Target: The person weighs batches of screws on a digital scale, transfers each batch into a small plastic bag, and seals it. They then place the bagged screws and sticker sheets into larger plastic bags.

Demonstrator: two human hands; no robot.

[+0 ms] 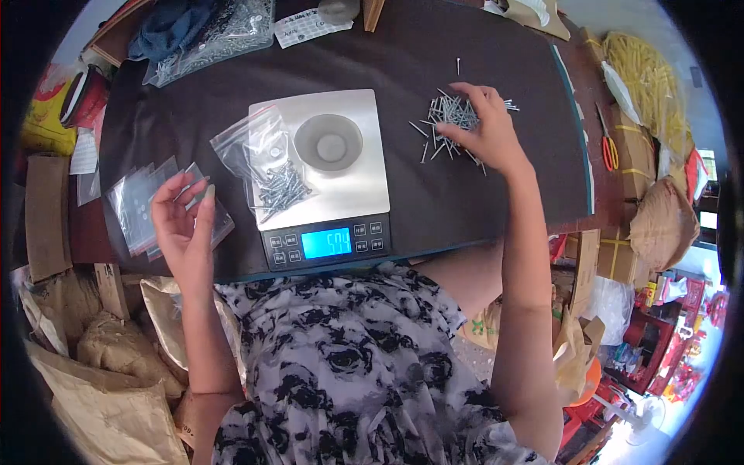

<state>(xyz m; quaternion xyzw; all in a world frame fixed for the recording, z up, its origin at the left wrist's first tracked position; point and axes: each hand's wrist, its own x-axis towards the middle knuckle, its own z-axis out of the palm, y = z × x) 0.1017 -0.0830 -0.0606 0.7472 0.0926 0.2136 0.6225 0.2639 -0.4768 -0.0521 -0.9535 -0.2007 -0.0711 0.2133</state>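
Note:
A digital scale with a steel plate and lit blue display stands before me. On its plate lie a clear zip bag with several screws in it and a round grey cup. My right hand is over a loose pile of screws, thumb and fingers apart around its near side. My left hand is palm up with loosely bent, spread fingers, holding nothing. Beneath and beside it lie flat clear zip bags, partly hidden by the hand.
A dark cloth covers the table. One screw lies apart from the pile. At the back are a large bag of hardware and a written label. Orange-handled scissors lie at the right edge; paper sacks stand lower left.

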